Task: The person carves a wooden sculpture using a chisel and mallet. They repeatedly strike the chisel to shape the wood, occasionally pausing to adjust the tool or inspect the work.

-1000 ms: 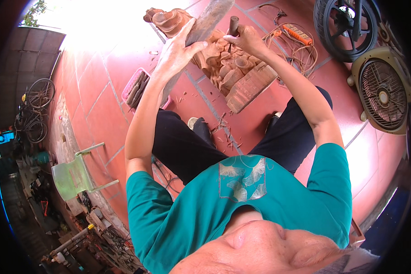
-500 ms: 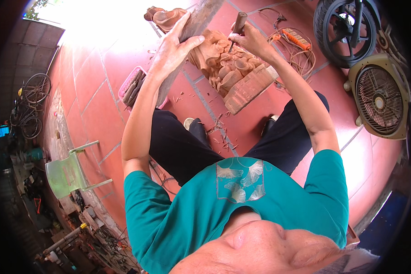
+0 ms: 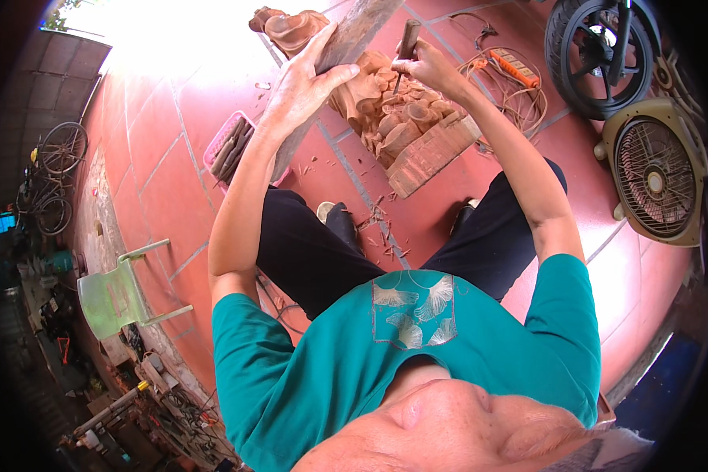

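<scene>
My left hand (image 3: 303,82) grips a long, thick greyish wooden bar (image 3: 359,33), thumb laid along its side. The bar slants from the top edge down past my left forearm. In my right hand (image 3: 430,69) is a chisel (image 3: 408,41) with a brown wooden handle, its thin dark shaft pointing down at the carving. That reddish-brown wood carving (image 3: 401,135) is covered in rounded, layered shapes and lies on the floor ahead of my feet. Its flat, squared end is nearest me. The bar and my hand partly cover its far portion.
A pink basket (image 3: 226,141) of tools sits left of my legs. Wood chips (image 3: 385,236) lie between my feet. On the right are an orange power strip (image 3: 514,68) with tangled cords, a motorcycle wheel (image 3: 598,55) and a fan (image 3: 654,169). A green chair (image 3: 112,299) stands left.
The wooden bar and my left hand have shifted slightly to the right. My right hand and the chisel have moved a little left, with the chisel's handle more upright.
</scene>
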`<state>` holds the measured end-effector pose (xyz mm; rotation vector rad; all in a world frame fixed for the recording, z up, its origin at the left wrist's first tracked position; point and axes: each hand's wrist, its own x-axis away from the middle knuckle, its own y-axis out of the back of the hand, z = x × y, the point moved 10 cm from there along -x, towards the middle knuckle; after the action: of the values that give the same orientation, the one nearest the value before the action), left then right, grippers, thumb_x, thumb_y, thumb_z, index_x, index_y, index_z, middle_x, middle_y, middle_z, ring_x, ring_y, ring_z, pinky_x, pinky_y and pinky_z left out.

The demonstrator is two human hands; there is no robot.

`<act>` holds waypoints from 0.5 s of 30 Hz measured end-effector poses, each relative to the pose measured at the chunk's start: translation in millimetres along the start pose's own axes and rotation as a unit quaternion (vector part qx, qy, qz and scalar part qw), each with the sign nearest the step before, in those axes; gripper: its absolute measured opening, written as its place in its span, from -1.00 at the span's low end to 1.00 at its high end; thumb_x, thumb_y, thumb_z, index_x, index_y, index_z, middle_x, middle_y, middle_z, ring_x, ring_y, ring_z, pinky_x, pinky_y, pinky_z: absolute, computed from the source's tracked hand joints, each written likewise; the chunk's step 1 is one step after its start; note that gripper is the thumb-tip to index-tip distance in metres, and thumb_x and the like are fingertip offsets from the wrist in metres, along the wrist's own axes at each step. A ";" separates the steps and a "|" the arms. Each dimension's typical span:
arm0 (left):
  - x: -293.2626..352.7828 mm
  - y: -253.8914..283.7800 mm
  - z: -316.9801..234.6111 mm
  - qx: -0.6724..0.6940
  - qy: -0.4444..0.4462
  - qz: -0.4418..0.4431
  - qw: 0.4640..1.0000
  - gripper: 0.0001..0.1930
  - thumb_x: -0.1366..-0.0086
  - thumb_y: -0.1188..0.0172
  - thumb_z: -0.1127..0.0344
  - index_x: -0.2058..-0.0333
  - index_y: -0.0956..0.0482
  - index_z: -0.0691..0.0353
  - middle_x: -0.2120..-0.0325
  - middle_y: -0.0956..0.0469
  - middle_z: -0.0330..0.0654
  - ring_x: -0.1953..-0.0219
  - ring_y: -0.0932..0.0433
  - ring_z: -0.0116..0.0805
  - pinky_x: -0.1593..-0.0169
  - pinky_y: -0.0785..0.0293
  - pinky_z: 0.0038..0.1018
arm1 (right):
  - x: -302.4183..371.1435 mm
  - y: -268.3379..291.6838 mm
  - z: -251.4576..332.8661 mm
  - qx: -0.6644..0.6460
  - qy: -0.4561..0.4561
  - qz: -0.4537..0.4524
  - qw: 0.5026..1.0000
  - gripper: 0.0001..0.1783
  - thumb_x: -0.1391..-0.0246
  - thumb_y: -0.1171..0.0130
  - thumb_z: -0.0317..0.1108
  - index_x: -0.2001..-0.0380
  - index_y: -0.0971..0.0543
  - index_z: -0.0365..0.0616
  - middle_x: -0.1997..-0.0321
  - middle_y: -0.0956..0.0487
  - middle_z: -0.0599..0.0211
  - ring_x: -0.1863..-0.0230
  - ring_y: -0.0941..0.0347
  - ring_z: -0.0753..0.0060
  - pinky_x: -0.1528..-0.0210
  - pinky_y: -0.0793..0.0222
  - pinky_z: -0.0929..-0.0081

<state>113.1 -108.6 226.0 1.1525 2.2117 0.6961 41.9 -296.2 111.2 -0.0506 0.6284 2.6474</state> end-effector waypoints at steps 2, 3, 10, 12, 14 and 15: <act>-1.2 0.5 -0.6 -0.010 0.000 0.005 1.000 -0.11 -0.20 -0.35 -0.13 -0.37 -0.22 0.21 -0.19 -0.45 0.14 -0.24 -0.45 -0.04 -0.29 -0.31 -0.24 | 0.5 -0.8 1.6 -0.001 -0.005 0.008 1.000 -0.79 -0.19 -0.25 -0.42 0.19 -0.48 -0.28 0.35 -0.56 0.33 0.37 -0.46 0.55 0.27 -0.39 0.49; -1.6 1.0 -0.7 -0.014 0.001 0.004 1.000 -0.11 -0.20 -0.36 -0.13 -0.36 -0.22 0.21 -0.19 -0.45 0.14 -0.25 -0.44 -0.04 -0.29 -0.31 -0.24 | 0.8 -1.2 2.4 -0.001 -0.007 0.011 1.000 -0.79 -0.18 -0.25 -0.42 0.19 -0.48 -0.28 0.34 -0.57 0.33 0.36 -0.46 0.55 0.27 -0.39 0.49; -4.6 2.7 -3.9 -0.003 -0.008 -0.005 1.000 -0.11 -0.19 -0.36 -0.13 -0.36 -0.23 0.21 -0.19 -0.45 0.13 -0.26 -0.42 -0.05 -0.29 -0.30 -0.26 | -2.3 -5.3 1.9 0.016 -0.003 0.038 0.999 -0.74 -0.18 -0.26 -0.40 0.13 -0.47 -0.29 0.30 -0.57 0.31 0.32 -0.49 0.53 0.22 -0.43 0.48; -4.2 3.3 -4.5 -0.005 -0.015 -0.009 1.000 -0.12 -0.20 -0.35 -0.13 -0.36 -0.23 0.21 -0.19 -0.46 0.13 -0.26 -0.42 -0.05 -0.29 -0.30 -0.26 | -2.9 -7.8 2.7 0.022 0.006 0.047 0.999 -0.73 -0.18 -0.26 -0.40 0.12 -0.46 -0.29 0.30 -0.58 0.31 0.31 -0.50 0.53 0.20 -0.44 0.48; -4.5 3.7 -5.8 -0.010 -0.025 -0.015 1.000 -0.13 -0.21 -0.35 -0.12 -0.36 -0.22 0.20 -0.19 -0.46 0.12 -0.26 -0.43 -0.06 -0.30 -0.30 -0.25 | -2.8 -7.9 3.0 0.034 0.003 0.046 0.998 -0.73 -0.19 -0.26 -0.39 0.12 -0.47 -0.28 0.29 -0.58 0.30 0.30 -0.50 0.53 0.19 -0.44 0.47; -4.5 3.2 -6.1 0.000 -0.017 -0.012 1.000 -0.13 -0.21 -0.35 -0.13 -0.37 -0.23 0.17 -0.22 -0.43 0.10 -0.28 -0.40 -0.06 -0.30 -0.29 -0.26 | -2.7 -7.9 3.3 0.041 0.002 0.045 0.998 -0.73 -0.19 -0.26 -0.38 0.11 -0.47 -0.27 0.28 -0.58 0.30 0.30 -0.50 0.53 0.18 -0.44 0.47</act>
<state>113.0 -112.0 233.5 1.1284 2.1920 0.6622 47.7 -289.4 111.2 -0.0035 0.7567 2.7050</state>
